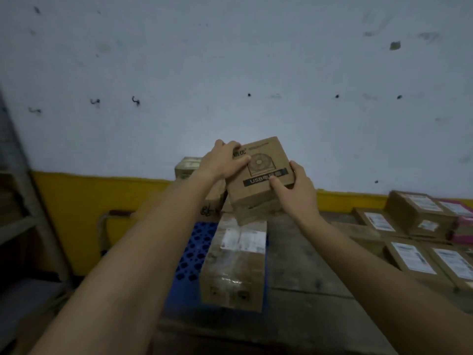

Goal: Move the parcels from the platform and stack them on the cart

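both arms outstretched, left hand (225, 160) grasps the fan box (258, 175) at its 10 o'clock corner, right hand (294, 185) its 4 o'clock edge, fingers curled round it, just over stacked parcels (235, 262) on the blue cart (197, 247); labelled parcels (409, 254) lie at 4 o'clock.

A pale, scuffed wall (230, 60) fills the upper view, dotted with small dark marks (249, 94). A yellow band (76, 201) runs along its foot. A blurred grey rack (18, 221) stands at its left end.
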Tool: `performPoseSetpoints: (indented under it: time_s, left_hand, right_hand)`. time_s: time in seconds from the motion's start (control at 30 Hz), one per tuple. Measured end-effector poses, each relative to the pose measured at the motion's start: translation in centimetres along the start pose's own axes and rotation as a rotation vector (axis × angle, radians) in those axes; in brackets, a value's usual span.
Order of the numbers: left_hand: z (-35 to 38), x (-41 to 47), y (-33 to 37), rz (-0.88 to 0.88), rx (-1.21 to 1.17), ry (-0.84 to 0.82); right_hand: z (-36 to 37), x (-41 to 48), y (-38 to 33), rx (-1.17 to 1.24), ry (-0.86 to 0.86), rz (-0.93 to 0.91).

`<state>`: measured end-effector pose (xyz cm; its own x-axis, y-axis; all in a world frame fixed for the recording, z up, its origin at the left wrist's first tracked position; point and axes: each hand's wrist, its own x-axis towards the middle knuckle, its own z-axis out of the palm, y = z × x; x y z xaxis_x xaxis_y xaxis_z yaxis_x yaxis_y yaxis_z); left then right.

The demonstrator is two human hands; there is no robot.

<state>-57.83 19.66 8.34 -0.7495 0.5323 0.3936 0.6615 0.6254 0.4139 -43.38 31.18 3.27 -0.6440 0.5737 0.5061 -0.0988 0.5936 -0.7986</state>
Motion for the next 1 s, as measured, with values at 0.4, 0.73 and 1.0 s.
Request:
performPoseSetpoints:
  time_s: [0.4,0.73,1.0]
  left_hand:
    - [-2.7,3.1,-14.8,-0.017,0.076,-0.126]
    - [1.2,3.8,-20.3,0.01,0.107,-0.249]
    - [2.3,4.5,-22.7,-0.006,0.133,-0.256]
  right_hand:
    - [14.6,-0.8,-3.2,0.039,-0.043,0.17]
    - [19.7,-2.5,-2.3,-0.071,-0.038,0.353]
    - [22.1,-2.2,-2.0,-0.084,-0.067,0.39]
